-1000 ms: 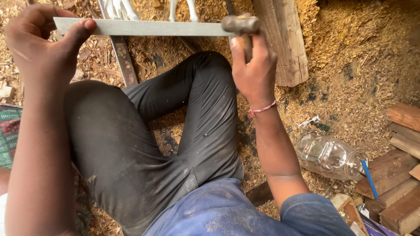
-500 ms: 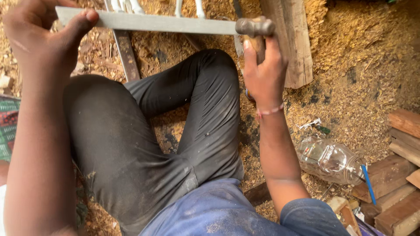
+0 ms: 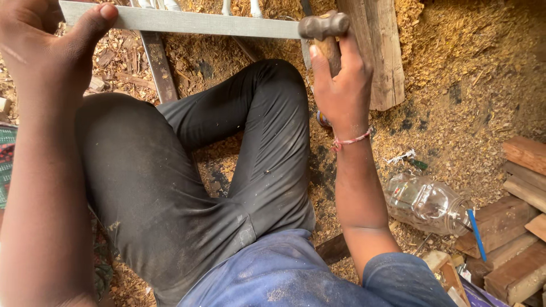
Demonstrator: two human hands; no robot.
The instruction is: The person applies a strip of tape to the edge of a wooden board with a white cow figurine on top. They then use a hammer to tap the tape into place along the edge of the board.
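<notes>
My left hand [image 3: 42, 54] grips the left end of a long flat grey metal strip [image 3: 187, 23], thumb pressed on its face. The strip runs level across the top of the view, above my bent knees in black trousers [image 3: 187, 170]. My right hand [image 3: 341, 85], with a red thread at the wrist, holds a hammer by its wooden handle. The hammer's dark metal head [image 3: 323, 25] sits against the strip's right end.
Sawdust and wood chips cover the ground. A thick wooden plank [image 3: 375, 51] lies upright past the hammer. A clear plastic jar [image 3: 426, 203] lies on its side at the right, beside stacked wood blocks [image 3: 520, 227] and a blue pencil [image 3: 476, 234].
The hammer and my right hand have shifted slightly right along the strip's end. The strip stays held level in my left hand.
</notes>
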